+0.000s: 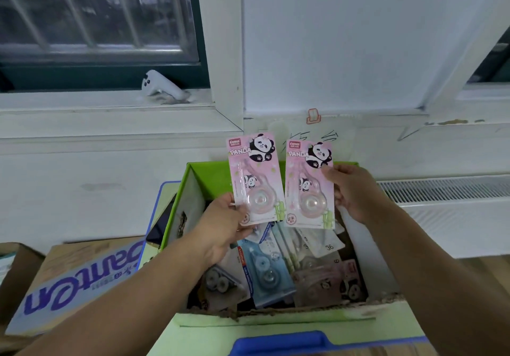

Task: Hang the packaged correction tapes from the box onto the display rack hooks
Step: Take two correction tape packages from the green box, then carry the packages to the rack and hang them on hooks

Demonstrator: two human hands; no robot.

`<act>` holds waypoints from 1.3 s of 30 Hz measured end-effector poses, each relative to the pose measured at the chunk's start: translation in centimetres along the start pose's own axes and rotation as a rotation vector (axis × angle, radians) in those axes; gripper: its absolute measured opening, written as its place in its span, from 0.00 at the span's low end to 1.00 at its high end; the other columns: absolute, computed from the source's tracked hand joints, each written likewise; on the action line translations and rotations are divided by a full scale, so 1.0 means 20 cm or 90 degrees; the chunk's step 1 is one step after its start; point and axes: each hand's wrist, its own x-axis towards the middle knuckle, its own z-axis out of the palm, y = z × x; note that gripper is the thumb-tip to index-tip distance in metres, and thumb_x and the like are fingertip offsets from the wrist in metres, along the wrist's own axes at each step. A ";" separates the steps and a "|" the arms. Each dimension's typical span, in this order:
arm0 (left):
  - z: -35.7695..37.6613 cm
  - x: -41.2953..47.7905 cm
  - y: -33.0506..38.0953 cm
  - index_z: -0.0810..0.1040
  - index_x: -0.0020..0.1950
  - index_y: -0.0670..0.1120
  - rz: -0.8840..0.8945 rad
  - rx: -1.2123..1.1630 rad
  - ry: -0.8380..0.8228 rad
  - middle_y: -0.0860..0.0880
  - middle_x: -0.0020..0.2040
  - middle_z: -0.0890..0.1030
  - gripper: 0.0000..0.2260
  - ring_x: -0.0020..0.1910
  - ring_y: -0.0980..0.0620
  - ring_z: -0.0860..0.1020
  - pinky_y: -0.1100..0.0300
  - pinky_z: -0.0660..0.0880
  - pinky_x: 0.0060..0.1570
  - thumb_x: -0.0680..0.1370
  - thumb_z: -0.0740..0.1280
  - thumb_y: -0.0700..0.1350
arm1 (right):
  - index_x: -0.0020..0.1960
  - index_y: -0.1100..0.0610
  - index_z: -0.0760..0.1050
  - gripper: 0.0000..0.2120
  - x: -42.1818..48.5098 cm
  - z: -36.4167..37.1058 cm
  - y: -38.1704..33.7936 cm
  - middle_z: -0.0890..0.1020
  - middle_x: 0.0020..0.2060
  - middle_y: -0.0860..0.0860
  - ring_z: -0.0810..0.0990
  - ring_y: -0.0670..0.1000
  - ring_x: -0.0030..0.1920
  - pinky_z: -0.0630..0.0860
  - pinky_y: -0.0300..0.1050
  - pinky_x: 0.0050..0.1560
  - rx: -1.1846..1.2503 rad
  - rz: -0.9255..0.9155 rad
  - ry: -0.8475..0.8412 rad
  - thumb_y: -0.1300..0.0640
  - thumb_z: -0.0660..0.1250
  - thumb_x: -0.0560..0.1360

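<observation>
The head camera looks down into a green cardboard box (212, 173), open at the top, with both arms reaching over it. The left hand (220, 226) pinches the lower left corner of one pink panda correction tape pack (255, 179), thumb on the front of the card. The right hand (350, 190) grips the right edge of a second, matching pack (309, 184), fingers curled behind it. Both packs are upright, side by side, just above the box's far end. Inside the box lie more packs in a loose heap, among them a blue correction tape pack (265, 273) and another pink panda pack (331, 284). No display rack shows, so no pack can be counted as hung. I judge the task early: two packs are picked, many are left, and the hanging itself is not yet done.
</observation>
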 end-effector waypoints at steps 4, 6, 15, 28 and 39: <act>0.10 -0.04 0.07 0.73 0.50 0.48 0.036 -0.010 -0.047 0.46 0.47 0.79 0.12 0.40 0.50 0.79 0.62 0.76 0.35 0.81 0.56 0.33 | 0.35 0.57 0.73 0.12 -0.14 -0.07 -0.10 0.66 0.18 0.46 0.61 0.46 0.19 0.60 0.37 0.22 0.007 -0.066 0.104 0.59 0.67 0.77; 0.14 -0.06 0.10 0.73 0.49 0.49 0.059 0.011 -0.072 0.45 0.47 0.79 0.12 0.41 0.49 0.77 0.60 0.73 0.35 0.81 0.56 0.34 | 0.34 0.56 0.73 0.13 -0.25 -0.10 -0.11 0.67 0.17 0.45 0.61 0.45 0.19 0.61 0.37 0.22 0.001 -0.083 0.164 0.58 0.67 0.77; 0.35 -0.28 0.01 0.73 0.49 0.45 0.134 0.095 -0.288 0.44 0.39 0.76 0.09 0.32 0.48 0.73 0.57 0.71 0.33 0.81 0.56 0.35 | 0.41 0.62 0.71 0.08 -1.00 -0.25 0.02 0.67 0.27 0.54 0.62 0.45 0.20 0.59 0.34 0.20 0.079 -0.095 0.468 0.62 0.63 0.79; 0.95 -1.38 -0.52 0.76 0.45 0.50 0.256 0.248 -0.623 0.41 0.42 0.77 0.07 0.41 0.44 0.76 0.45 0.76 0.41 0.79 0.60 0.48 | 0.34 0.57 0.67 0.16 -2.56 -0.51 0.35 0.69 0.20 0.45 0.63 0.43 0.19 0.61 0.35 0.23 0.164 -0.130 0.901 0.62 0.62 0.80; 1.40 -2.95 -1.35 0.75 0.45 0.46 0.156 0.278 -0.930 0.46 0.43 0.75 0.10 0.40 0.49 0.69 0.56 0.68 0.36 0.82 0.57 0.42 | 0.35 0.57 0.71 0.14 -4.30 -0.80 0.74 0.73 0.22 0.46 0.65 0.43 0.20 0.62 0.37 0.26 0.169 -0.071 1.224 0.61 0.61 0.79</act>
